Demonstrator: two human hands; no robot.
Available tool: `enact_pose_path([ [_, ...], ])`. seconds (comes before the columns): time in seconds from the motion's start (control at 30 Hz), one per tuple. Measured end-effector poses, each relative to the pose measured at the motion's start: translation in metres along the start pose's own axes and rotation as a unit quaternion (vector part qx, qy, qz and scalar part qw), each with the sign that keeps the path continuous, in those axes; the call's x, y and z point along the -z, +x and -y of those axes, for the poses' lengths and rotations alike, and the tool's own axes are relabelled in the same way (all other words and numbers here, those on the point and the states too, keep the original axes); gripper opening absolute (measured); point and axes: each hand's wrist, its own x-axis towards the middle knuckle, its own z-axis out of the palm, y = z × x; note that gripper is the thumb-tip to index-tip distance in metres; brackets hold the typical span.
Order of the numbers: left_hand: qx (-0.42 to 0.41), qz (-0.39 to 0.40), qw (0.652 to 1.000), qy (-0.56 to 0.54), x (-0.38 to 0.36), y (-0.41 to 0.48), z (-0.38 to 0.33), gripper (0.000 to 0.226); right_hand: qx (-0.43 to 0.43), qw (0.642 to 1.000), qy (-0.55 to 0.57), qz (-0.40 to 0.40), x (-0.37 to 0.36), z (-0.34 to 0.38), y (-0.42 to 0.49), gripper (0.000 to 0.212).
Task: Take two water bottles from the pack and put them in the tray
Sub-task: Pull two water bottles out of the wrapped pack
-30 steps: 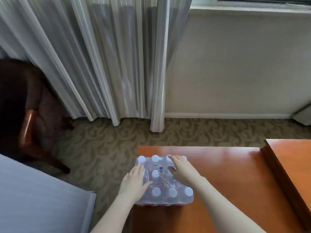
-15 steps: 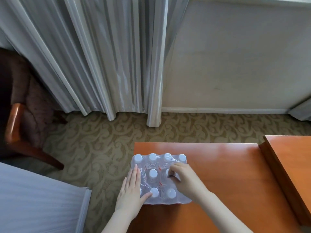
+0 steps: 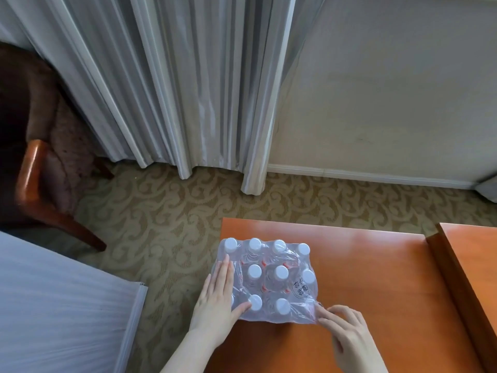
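A shrink-wrapped pack of water bottles (image 3: 271, 278) with white caps stands at the left end of the orange wooden table (image 3: 376, 278). My left hand (image 3: 219, 302) lies flat on the pack's left side, fingers spread, thumb beside a near cap. At the pack's near right corner, my right hand (image 3: 344, 332) pinches the loose plastic wrap with its fingertips. No tray is in view.
A second, higher orange surface (image 3: 473, 259) abuts the table on the right. A white bed (image 3: 53, 305) fills the lower left. A dark wooden armchair (image 3: 37, 170) stands at the left by grey curtains (image 3: 174, 90). Patterned carpet lies beyond the table.
My right hand has left the top of the pack and come down to its near right corner, gripping the wrap. My left hand stays flat on the pack's left side.
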Motion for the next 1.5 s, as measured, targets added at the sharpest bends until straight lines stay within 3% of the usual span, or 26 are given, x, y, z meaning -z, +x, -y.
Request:
enact_pose_path([
  [0.13, 0.000, 0.000, 1.000, 0.004, -0.005, 0.001, 0.002, 0.094, -0.094, 0.993, 0.060, -0.042, 0.005, 0.019, 0.021, 0.042],
  [0.27, 0.000, -0.002, 1.000, 0.011, -0.009, 0.002, 0.003, 0.094, -0.086, 0.993, 0.072, -0.031, 0.001, 0.055, 0.083, 0.034],
  [0.37, 0.002, -0.006, 1.000, 0.004, -0.010, 0.002, 0.004, 0.093, -0.034, 0.998, -0.002, 0.059, -0.017, 0.076, 0.125, 0.025],
  [0.47, 0.001, -0.010, 1.000, 0.008, -0.014, 0.003, 0.005, 0.094, 0.011, 0.972, -0.107, 0.208, -0.042, 0.079, 0.143, 0.037],
  [0.57, -0.001, -0.008, 1.000, 0.010, -0.017, 0.004, 0.006, 0.095, 0.025, 0.955, -0.136, 0.263, -0.058, 0.076, 0.146, 0.043],
  [0.87, 0.002, 0.001, 1.000, -0.001, -0.020, 0.005, 0.011, 0.096, -0.039, 0.977, -0.070, 0.200, -0.060, 0.079, 0.144, 0.032],
  [1.17, 0.015, 0.030, 0.999, -0.015, -0.012, 0.003, 0.009, 0.095, -0.030, 0.995, 0.070, 0.059, 0.044, 0.089, 0.140, 0.026],
  [1.3, 0.037, 0.073, 0.982, -0.170, 0.013, 0.006, -0.002, 0.109, -0.025, 0.994, 0.101, 0.034, 0.086, 0.096, 0.141, 0.026],
  [1.4, 0.034, 0.055, 0.932, -0.356, 0.055, 0.010, -0.020, 0.125, -0.017, 0.995, 0.097, 0.025, 0.109, 0.101, 0.144, 0.027],
  [1.5, -0.013, 0.030, 0.906, -0.421, 0.098, 0.012, -0.044, 0.121, -0.005, 0.996, 0.083, 0.026, 0.125, 0.108, 0.147, 0.027],
])
